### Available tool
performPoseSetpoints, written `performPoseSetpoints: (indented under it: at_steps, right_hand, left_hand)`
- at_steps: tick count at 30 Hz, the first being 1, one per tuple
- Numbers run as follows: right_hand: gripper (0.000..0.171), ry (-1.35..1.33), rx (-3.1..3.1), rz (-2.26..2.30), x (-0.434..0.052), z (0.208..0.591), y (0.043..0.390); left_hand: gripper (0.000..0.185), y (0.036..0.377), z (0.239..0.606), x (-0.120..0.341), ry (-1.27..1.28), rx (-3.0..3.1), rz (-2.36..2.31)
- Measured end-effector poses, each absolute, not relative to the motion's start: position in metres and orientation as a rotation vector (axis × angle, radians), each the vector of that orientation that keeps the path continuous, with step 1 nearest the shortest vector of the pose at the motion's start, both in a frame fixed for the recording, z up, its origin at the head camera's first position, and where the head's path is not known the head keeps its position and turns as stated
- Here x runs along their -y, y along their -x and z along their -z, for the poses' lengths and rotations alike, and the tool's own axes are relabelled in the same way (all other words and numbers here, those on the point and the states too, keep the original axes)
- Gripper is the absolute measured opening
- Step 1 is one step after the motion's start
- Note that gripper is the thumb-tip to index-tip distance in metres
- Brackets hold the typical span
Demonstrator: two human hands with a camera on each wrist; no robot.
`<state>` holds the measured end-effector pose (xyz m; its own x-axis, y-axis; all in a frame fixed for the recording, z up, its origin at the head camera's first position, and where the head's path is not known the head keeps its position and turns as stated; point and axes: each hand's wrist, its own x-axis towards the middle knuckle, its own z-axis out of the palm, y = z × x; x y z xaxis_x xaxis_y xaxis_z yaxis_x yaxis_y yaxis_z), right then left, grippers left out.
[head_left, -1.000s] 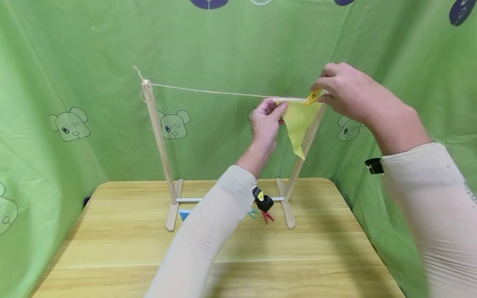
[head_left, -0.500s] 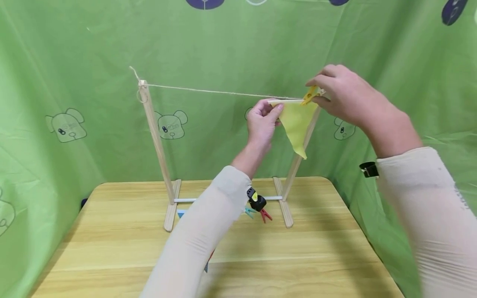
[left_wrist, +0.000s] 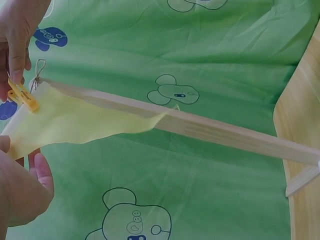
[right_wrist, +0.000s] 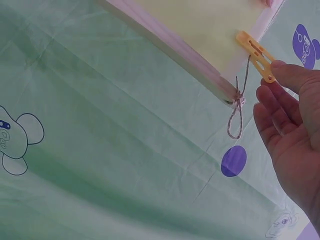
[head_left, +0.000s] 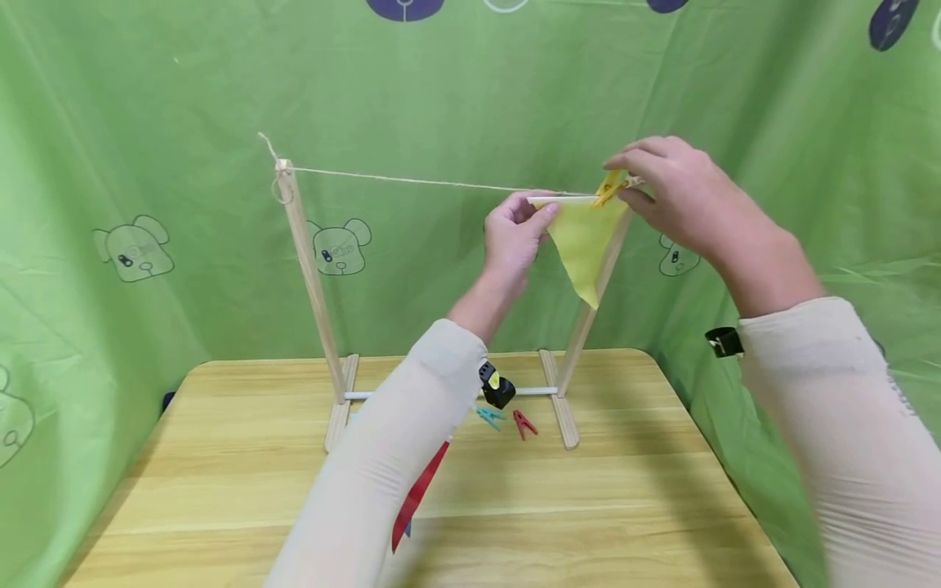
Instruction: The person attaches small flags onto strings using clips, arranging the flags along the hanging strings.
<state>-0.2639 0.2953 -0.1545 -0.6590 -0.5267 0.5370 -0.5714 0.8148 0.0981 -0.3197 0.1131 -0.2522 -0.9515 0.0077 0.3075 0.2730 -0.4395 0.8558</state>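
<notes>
Yellow cloth, a small triangular flag (head_left: 582, 245), hung point-down from the string (head_left: 412, 181) stretched between the two wooden posts of a stand (head_left: 309, 269), near its right post. A yellow clothespin (head_left: 608, 188) sat on the flag's right top corner at the string. The right hand (head_left: 680, 200) was at that peg: in the right wrist view its fingertips (right_wrist: 282, 75) touched the peg's tail end with the fingers nearly straight, though whether the thumb also pressed it was hard to tell. The left hand (head_left: 515, 237) had a pinching grip on the flag's left top corner, thumb and fingers curled on the cloth edge just under the string.

On the wooden surface (head_left: 220, 482) near the stand's foot lay a blue clothespin (head_left: 488, 416) and a red clothespin (head_left: 525, 424), close together. A red flag (head_left: 415, 502) showed partly from behind the left sleeve (head_left: 382, 474).
</notes>
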Motion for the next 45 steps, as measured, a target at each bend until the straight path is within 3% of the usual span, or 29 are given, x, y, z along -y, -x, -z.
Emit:
performPoseSetpoints:
  at_steps: [23,45]
  right_hand:
    - [0.05,-0.692,2.356,-0.236,-0.303,0.176,0.258]
    - [0.074,-0.556,2.173,-0.612,-0.309,0.242,0.233]
  left_hand:
    - [0.03,0.323,0.257,-0.101,0.525,1.665,2.445]
    - [0.045,0.308,0.273,-0.067,0.664,1.655,2.423]
